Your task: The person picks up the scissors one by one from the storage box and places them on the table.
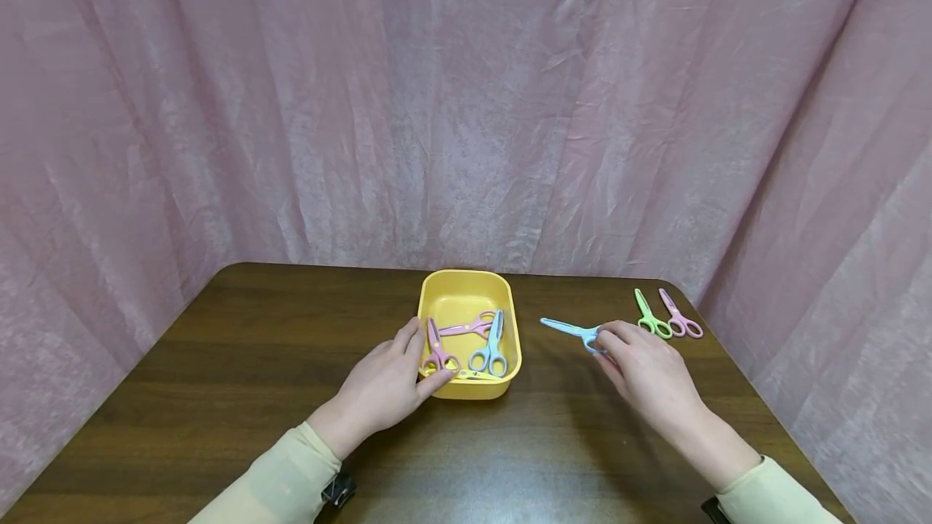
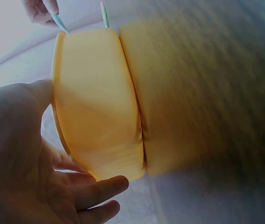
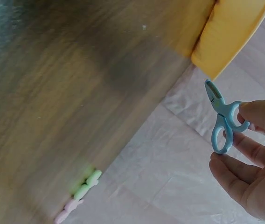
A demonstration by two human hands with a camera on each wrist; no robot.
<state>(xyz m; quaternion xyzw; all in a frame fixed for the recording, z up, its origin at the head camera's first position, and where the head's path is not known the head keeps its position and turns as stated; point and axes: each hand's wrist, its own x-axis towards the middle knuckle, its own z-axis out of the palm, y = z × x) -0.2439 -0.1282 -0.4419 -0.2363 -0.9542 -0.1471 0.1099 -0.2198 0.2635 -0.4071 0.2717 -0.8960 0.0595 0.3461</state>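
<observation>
My right hand point(image 1: 648, 370) holds a pair of light blue scissors point(image 3: 222, 115) by the handle loops, raised above the table to the right of the yellow bin point(image 1: 466, 389). Their blades point left toward the bin. At the bin's near left corner, my left hand point(image 1: 382, 382) grips the rim, the thumb over the near edge and the fingers along the left wall. Inside the bin lie pink scissors point(image 1: 466, 328), a second pink pair point(image 1: 434, 344), a blue pair point(image 1: 494, 338) and a yellow pair point(image 1: 476, 375), partly hidden.
Green scissors point(image 1: 651, 315) and pink scissors point(image 1: 677, 318) lie side by side at the far right of the brown wooden table point(image 1: 255, 346). Behind the table and along its right side hangs a pink curtain point(image 1: 466, 103).
</observation>
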